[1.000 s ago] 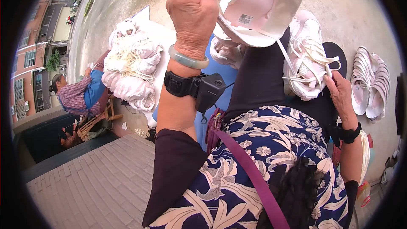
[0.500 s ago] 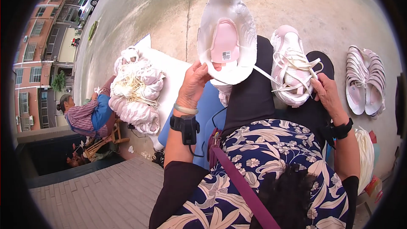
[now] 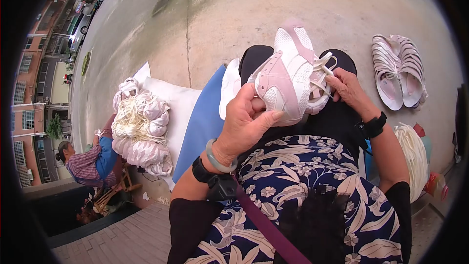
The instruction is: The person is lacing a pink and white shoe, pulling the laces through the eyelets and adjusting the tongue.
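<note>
My left hand [image 3: 246, 122] is closed round the near end of a pink and white shoe upper [image 3: 287, 80], whose side panels face up. Against its right side lies a second shoe upper [image 3: 320, 80] with loose cream laces, partly hidden by the first. My right hand [image 3: 348, 88] pinches at the lace and edge of that second upper. Both uppers are above my black-trousered thighs.
On the left, a bundle of uppers and cream laces [image 3: 141, 122] rests on a white sheet [image 3: 181, 100] beside blue material [image 3: 202, 112]. Nested uppers [image 3: 398, 76] lie on the ground at right, above hanging white laces [image 3: 413, 159]. A person [image 3: 93, 161] sits far left.
My left hand has lowered the upper and brought it right against the laced one. Its outer side now shows instead of its pink insole. My right hand stays by the laced upper.
</note>
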{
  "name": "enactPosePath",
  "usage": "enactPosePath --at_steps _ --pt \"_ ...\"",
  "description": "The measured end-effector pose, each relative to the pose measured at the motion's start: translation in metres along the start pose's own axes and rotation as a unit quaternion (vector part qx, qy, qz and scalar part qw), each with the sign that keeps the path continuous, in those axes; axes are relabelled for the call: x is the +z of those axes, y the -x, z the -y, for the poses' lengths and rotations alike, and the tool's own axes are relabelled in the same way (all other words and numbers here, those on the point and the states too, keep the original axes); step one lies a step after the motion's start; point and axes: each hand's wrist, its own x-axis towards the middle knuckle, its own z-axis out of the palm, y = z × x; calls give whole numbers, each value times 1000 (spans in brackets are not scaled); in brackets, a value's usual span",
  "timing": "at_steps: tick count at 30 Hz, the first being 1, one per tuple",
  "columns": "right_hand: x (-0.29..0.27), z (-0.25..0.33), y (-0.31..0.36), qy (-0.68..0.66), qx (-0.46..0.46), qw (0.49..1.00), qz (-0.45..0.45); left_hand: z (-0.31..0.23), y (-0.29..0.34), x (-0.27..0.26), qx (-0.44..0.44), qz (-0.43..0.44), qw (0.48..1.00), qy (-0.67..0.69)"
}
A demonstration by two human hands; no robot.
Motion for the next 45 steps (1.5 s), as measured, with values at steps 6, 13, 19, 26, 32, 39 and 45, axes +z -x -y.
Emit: enactPosePath --at_steps 6,13,19,26,32,39,45 --pt "5 -20 -4 18 -52 998 -8 29 -30 31 118 151 925 -328" --pt "-5 -8 28 -63 6 998 0 48 -48 50 151 174 867 -442" --pt "4 20 67 91 -110 987 -74 54 -61 54 114 173 867 -453" --pt "23 22 64 287 -141 940 -121 46 -65 50 127 221 854 -455" --pt "24 28 56 231 -25 969 -81 30 -55 28 109 195 903 -367" --pt "27 22 56 222 -119 961 -116 56 -55 -2 61 -37 901 -427" --pt "21 23 47 247 -154 949 -125 64 -56 8 135 -57 886 -439"
